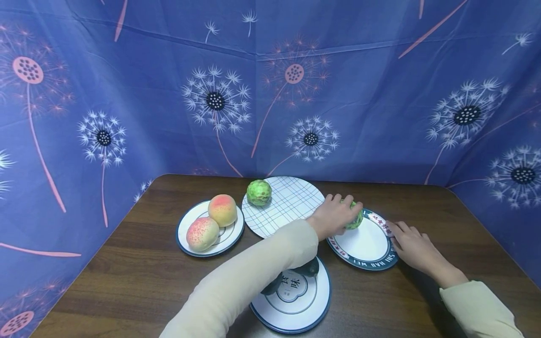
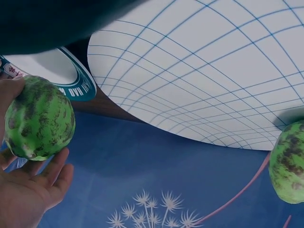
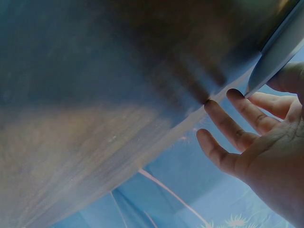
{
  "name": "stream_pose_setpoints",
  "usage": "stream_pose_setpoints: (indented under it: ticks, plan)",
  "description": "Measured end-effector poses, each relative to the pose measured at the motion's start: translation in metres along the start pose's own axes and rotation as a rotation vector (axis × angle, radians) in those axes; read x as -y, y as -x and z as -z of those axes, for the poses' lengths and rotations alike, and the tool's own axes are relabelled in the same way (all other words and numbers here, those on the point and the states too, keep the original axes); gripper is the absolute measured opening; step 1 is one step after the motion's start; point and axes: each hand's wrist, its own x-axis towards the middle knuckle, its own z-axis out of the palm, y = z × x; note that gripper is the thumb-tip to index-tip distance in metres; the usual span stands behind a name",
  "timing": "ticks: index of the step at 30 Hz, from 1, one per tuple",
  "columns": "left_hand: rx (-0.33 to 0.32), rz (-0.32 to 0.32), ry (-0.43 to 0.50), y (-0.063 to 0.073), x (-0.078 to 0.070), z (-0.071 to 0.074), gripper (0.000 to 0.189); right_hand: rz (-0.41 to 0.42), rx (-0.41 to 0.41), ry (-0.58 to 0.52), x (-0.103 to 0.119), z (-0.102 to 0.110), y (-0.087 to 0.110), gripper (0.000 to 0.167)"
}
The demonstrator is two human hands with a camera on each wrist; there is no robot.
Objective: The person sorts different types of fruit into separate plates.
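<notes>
My left hand curls around a green, knobbly custard apple, its thumb and fingers on opposite sides of the fruit. In the head view this hand is over the left edge of a plate with a dark green lettered rim. My right hand holds that plate's right edge between thumb and index finger, its other fingers extended, as the right wrist view shows. A second custard apple sits on the blue-checked white plate.
Two peaches lie on a small blue-rimmed plate at left. Under the left forearm, a blue-rimmed plate carries dark objects, partly hidden by the sleeve. A blue dandelion-print cloth hangs behind the wooden table.
</notes>
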Motion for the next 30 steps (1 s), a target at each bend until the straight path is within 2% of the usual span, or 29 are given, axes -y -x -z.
stream_pose_setpoints:
  ticks: [7, 14, 22, 30]
  plan:
    - [0.03, -0.015, 0.016, -0.003, -0.005, -0.005, 0.071, 0.004, 0.003, 0.001, -0.001, 0.0, 0.0, 0.053]
    - [0.056, -0.014, -0.038, -0.005, -0.008, -0.01, 0.064, 0.005, 0.002, 0.007, 0.0, 0.0, 0.0, 0.052]
    - [0.052, -0.013, -0.078, -0.004, -0.008, -0.014, 0.063, 0.009, -0.004, 0.003, 0.0, -0.001, 0.001, 0.052]
    - [0.06, 0.011, -0.078, -0.002, -0.007, -0.017, 0.066, 0.012, 0.006, 0.002, 0.0, 0.001, 0.0, 0.054]
